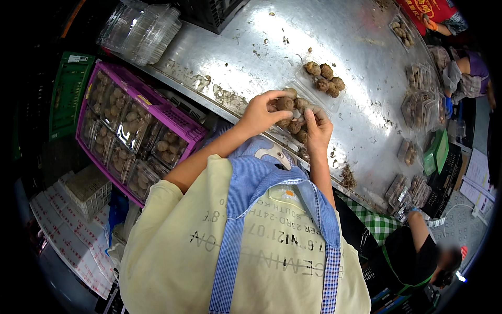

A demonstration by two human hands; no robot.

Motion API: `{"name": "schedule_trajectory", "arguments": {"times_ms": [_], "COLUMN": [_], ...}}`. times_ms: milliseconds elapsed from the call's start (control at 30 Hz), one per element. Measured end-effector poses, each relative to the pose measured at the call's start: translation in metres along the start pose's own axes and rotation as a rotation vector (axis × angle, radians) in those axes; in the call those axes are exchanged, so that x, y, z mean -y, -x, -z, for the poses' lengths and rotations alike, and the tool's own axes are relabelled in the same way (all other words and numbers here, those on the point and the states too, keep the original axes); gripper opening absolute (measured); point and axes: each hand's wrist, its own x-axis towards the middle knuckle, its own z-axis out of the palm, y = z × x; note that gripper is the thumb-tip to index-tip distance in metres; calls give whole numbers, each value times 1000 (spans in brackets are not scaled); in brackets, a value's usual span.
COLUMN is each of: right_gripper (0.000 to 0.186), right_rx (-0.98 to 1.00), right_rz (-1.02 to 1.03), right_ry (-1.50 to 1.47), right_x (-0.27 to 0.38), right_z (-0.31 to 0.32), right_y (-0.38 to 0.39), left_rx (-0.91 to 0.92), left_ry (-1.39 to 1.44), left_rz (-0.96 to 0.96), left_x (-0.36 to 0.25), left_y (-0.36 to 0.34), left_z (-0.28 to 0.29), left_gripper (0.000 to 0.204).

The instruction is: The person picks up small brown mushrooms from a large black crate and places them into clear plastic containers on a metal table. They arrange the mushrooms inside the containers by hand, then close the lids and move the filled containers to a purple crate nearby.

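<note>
From the head view you are mid-fill: your left hand pinches a brown mushroom over the clear tray, your right hand grips another at five o'clock; next, seat both gently among those packed

A long stainless-steel table runs diagonally across the room, its surface smeared with soil and glaring under overhead light. Beside its left edge stands a purple crate, with a green crate farther left in the dark. A stack of clear plastic containers sits at the table's far left corner, next to a black crate. A white basket rests on printed sheets on the floor at lower left. Pale patterned flooring shows at right
</note>
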Motion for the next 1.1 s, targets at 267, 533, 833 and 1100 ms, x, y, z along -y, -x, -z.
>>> {"name": "schedule_trajectory", "arguments": {"times_ms": [267, 533, 833, 1100], "right_gripper": [20, 31, 34, 28], "right_rx": [-164, -223, 244, 225], "right_rz": [69, 418, -66, -181], "right_ry": [149, 891, -12, -122], "right_x": [0, 24, 30, 32], "right_z": [34, 56, -6, -15], "right_y": [-10, -9, 3, 4], "left_rx": [-43, -27, 82, 22], "left_ry": [112, -67, -136, -100], "left_rz": [26, -78, -95, -54], "left_x": [2, -3, -9, -10], "left_y": [-2, 1, 6, 8], "left_z": [10, 3, -4, -6], "left_gripper": [35, 38, 40, 39]}}
